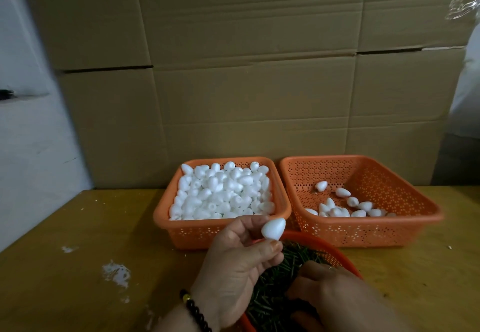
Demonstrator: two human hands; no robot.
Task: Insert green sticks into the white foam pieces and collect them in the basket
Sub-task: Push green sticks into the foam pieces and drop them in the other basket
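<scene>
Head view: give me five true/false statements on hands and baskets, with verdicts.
1. The left hand pinches a white foam piece. True.
2. The right hand is in the basket of green sticks. True.
3. The left orange basket holds only a few foam pieces. False: it is nearly full.
4. The right orange basket is heaped to the rim. False: it holds a few pieces.
5. A stick already protrudes from the held piece. False: none shows.
</scene>
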